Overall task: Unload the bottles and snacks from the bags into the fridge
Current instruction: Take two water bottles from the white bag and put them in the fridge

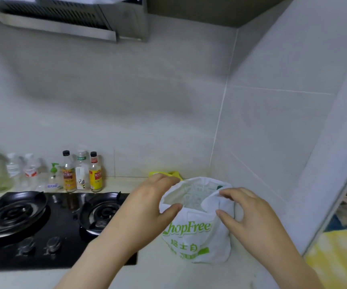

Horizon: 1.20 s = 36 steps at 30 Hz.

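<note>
So, the bag (197, 240) stands upright on the pale counter (168, 274), just right of the black gas hob (49, 236) and near the corner of the tiled wall (168, 101). It is white plastic with green print (the letters "hopFree" read clearly, with more characters below). Its mouth is pulled open towards the camera.

Both hands are on its rim. The left hand (149, 203) grips the left edge, with its fingers curled over the top of the rim and its thumb pressed against the outside, so the plastic is pinched between them. The right hand (249, 213) takes the right edge the same way: its fingertips sit on a fold of the rim and its thumb curls in beneath, with bunched plastic caught between them.

Inside the bag something pale and clear shows, too blurred to name, and a small green spot sits at the far rim. A yellow item (174, 174) lies on the counter just behind the bag, mostly hidden by the left hand.

Along the wall behind the hob stands a row of bottles (82, 174), two with yellow labels and dark caps, the others clear. A steel hood (64, 24) hangs above the hob. At the far right edge is a patch of yellow cloth (339, 259).
</note>
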Each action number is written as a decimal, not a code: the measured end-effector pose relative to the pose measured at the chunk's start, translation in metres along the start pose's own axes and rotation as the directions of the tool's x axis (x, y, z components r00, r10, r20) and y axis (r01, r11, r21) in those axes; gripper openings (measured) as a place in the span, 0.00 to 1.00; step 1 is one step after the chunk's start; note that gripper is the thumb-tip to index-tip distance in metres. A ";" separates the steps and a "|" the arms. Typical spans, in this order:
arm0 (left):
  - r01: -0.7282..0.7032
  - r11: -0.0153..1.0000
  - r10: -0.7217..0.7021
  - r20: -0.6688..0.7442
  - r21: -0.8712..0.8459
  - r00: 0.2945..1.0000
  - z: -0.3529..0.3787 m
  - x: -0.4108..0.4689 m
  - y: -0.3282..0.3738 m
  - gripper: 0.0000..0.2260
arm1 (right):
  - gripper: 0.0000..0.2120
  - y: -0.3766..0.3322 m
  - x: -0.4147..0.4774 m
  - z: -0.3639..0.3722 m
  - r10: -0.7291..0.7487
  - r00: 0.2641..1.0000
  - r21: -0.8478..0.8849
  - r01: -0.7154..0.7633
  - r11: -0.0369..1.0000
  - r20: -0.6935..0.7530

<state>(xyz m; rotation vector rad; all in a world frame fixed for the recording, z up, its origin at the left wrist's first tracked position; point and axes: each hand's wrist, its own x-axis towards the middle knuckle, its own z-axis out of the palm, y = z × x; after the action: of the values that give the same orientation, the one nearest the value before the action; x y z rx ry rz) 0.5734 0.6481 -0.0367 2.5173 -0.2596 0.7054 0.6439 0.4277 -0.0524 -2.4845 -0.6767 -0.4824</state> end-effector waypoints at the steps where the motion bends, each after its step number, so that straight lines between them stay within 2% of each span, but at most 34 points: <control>1: -0.002 1.000 0.002 0.005 0.000 1.000 0.005 0.007 -0.005 0.19 | 0.17 0.006 0.007 0.005 0.009 1.000 0.004 -0.009 1.000 0.001; 12: 0.088 0.995 -0.089 0.028 0.038 0.996 0.086 0.100 -0.062 0.20 | 0.17 0.093 0.111 0.080 0.022 0.997 0.102 -0.029 0.994 0.071; 20: 0.204 0.979 -0.204 0.055 0.008 0.977 0.146 0.144 -0.095 0.20 | 0.17 0.150 0.169 0.137 0.021 0.980 0.125 -0.047 0.991 0.197; 27: 0.285 0.958 -0.280 0.147 -0.019 0.949 0.181 0.157 -0.135 0.20 | 0.18 0.172 0.188 0.179 0.042 0.943 0.038 -0.057 0.998 0.329; 36: 0.294 0.954 -0.268 0.292 -0.051 0.918 0.214 0.165 -0.173 0.20 | 0.20 0.186 0.205 0.220 0.086 0.865 -0.155 -0.010 0.988 0.495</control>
<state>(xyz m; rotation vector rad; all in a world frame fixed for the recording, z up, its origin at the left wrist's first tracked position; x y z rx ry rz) 0.8596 0.6761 -0.1797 2.4887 -0.0233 0.2136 0.9557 0.4879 -0.2079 -2.7849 -0.7920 0.1580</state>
